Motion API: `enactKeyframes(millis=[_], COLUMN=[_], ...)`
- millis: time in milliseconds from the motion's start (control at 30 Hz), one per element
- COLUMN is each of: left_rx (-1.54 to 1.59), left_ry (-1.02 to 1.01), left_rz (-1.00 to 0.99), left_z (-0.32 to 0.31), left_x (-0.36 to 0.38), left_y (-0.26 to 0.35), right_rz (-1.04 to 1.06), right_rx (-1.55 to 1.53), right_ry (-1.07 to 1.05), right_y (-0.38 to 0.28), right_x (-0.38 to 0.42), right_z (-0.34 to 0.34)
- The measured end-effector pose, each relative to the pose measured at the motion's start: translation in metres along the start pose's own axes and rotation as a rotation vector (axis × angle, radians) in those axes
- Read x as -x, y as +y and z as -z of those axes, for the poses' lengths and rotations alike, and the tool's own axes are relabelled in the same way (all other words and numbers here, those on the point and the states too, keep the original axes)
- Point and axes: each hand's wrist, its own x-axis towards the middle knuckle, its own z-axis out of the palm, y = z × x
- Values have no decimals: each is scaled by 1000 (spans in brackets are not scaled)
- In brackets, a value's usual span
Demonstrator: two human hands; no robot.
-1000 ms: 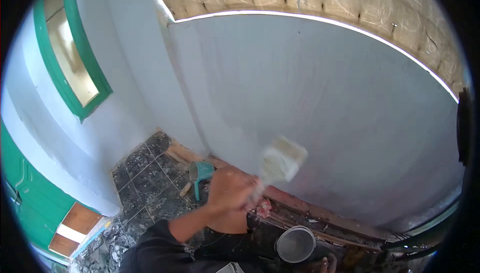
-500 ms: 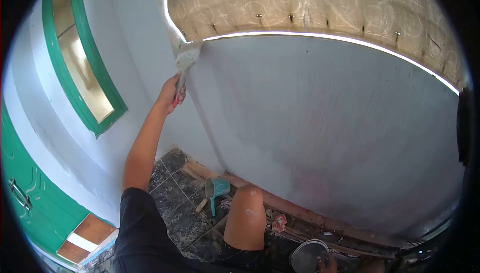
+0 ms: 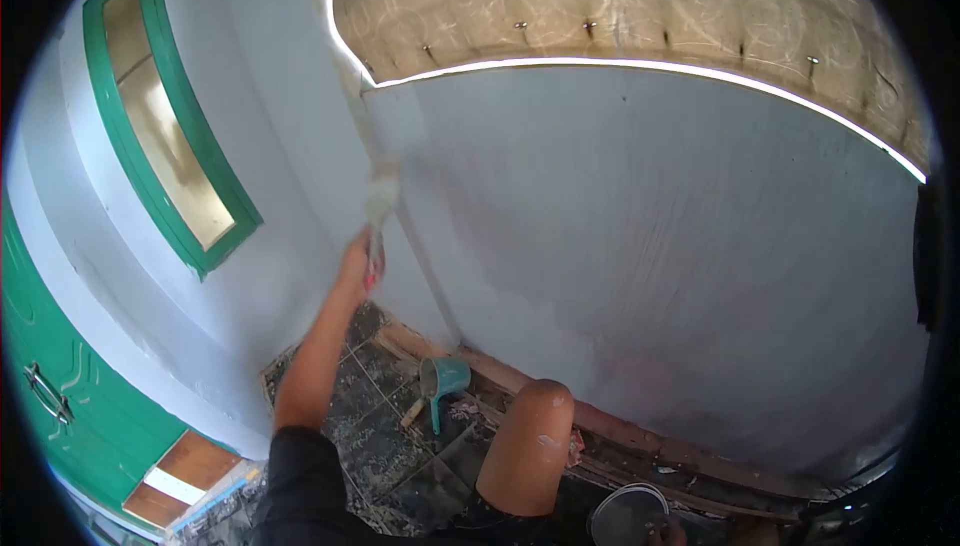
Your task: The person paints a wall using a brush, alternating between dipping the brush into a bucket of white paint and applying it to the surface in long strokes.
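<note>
My left hand (image 3: 357,264) is closed around the handle of a wide paintbrush (image 3: 383,196). Its bristles point up and lie against the wall near the inside corner, below the bright slit. My right hand (image 3: 672,533), only partly in view at the bottom edge, grips the rim of a paint bucket (image 3: 628,518) beside my bent knee (image 3: 530,441). The grey-white wall (image 3: 560,216) ahead has streaky paint and faint pinkish patches low down.
A teal dipper (image 3: 445,378) lies on the paint-spattered dark tiles (image 3: 385,436), with a short wooden piece (image 3: 412,413) alongside. Wood strips (image 3: 500,371) run along the wall's foot. A green-framed window (image 3: 225,201) and green door (image 3: 95,416) stand left; a tan patterned sheet (image 3: 640,6) hangs above.
My left hand has drawn the paintbrush down the corner from just under the sheet's edge. The view and my knee have shifted slightly. My right hand stays at the bucket.
</note>
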Motion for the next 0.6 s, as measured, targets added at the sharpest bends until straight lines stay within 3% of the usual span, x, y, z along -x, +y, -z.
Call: enactKeyframes(millis=[67, 133, 233, 400, 533, 600], left_rx=[-62, -149, -243, -148, -340, -166], left_ry=[0, -123, -67, -251, -63, -11], left_rz=[-123, -231, -209, -62, 154, 164], left_z=[-14, -26, -50, -49, -10, -13], left_x=[-8, -20, -35, -37, -15, 23], left_y=[66, 112, 120, 2, -102, -87], right_rz=[-9, -41, -4, -11, -42, 68], right_rx=[14, -42, -50, -32, 2, 28], right_ry=[-8, -10, -39, -16, -52, -51], right_y=[-2, -5, 14, 11, -11, 9], right_x=[-1, -4, -11, -6, 1, -8], right_z=[-1, -6, -18, -31, -19, -15])
